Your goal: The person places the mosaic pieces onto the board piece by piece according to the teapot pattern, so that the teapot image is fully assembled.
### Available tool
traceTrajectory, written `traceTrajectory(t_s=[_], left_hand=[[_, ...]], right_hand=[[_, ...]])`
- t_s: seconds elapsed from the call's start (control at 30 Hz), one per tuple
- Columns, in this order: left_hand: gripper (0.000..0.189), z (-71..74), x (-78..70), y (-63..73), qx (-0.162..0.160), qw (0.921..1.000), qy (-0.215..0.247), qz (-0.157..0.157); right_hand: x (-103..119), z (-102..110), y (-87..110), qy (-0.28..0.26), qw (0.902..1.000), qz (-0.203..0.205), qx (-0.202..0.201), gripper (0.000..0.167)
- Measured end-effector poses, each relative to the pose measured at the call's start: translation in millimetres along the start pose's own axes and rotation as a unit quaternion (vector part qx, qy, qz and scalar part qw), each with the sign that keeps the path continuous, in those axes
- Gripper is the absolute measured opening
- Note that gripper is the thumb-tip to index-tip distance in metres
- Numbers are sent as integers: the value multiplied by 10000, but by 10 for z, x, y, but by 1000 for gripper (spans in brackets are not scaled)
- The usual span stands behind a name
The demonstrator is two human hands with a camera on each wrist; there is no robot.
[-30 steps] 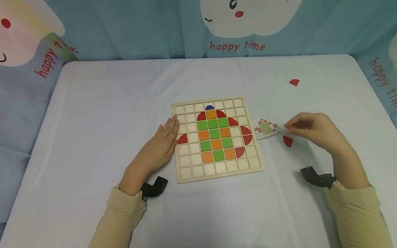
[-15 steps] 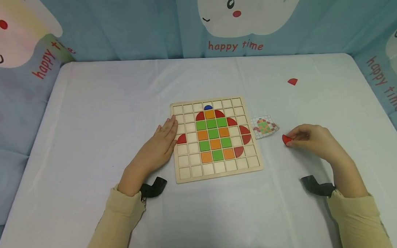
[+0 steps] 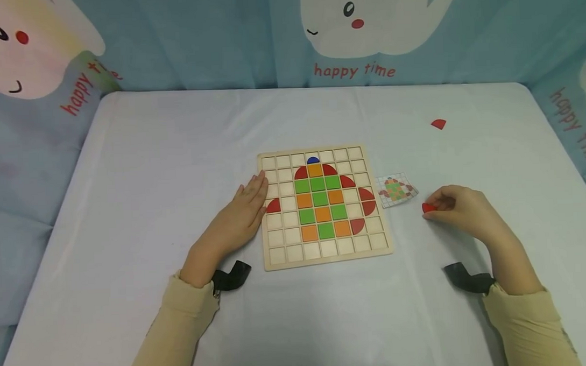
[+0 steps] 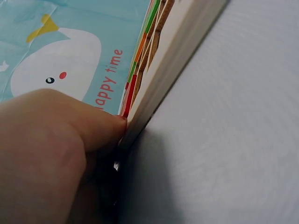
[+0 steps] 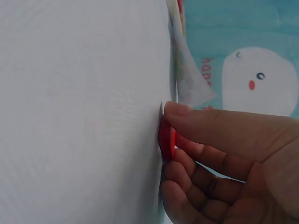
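A square wooden grid board lies mid-table, with green and orange squares, red quarter-circle pieces and a blue half-round piece set in its cells. My left hand rests with straight fingers along the board's left edge, its fingertips touching the rim beside a red quarter-circle. In the left wrist view, the thumb touches the board's side. To the right of the board, my right hand pinches a red quarter-circle piece between thumb and fingers, just at the tabletop.
A small printed pattern card with a curled corner lies between the board and my right hand. Another red quarter-circle piece lies farther back on the right. Black straps stick out at both wrists. A blue printed curtain stands behind the white table.
My right hand has come down and nearer from beside the card to the loose red quarter-circle piece, and now pinches it. My left hand has stayed at the board's edge.
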State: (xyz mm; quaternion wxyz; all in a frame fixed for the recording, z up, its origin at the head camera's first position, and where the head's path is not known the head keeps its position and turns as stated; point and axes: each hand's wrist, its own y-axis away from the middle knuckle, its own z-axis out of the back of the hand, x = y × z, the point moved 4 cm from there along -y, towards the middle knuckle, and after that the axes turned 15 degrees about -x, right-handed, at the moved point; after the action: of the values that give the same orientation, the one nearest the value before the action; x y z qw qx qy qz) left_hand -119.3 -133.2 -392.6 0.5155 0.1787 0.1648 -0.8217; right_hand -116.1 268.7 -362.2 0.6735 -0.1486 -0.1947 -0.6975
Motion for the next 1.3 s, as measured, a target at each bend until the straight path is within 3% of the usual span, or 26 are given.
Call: traceTrajectory(t_s=[0.53,0.97,1.3], left_hand=[[55,8,-26,-2,-66,10000,-54,22],[55,-6,-40,-8,-61,10000,-68,-3],[55,-9,-20,-8,-104,9999,18,7]], right_hand=[[46,12,37,44,9986,478,-214,20],[-72,101,92,83,9992,220,-318,19],[-119,187,101,60,9967,292,-759,13]])
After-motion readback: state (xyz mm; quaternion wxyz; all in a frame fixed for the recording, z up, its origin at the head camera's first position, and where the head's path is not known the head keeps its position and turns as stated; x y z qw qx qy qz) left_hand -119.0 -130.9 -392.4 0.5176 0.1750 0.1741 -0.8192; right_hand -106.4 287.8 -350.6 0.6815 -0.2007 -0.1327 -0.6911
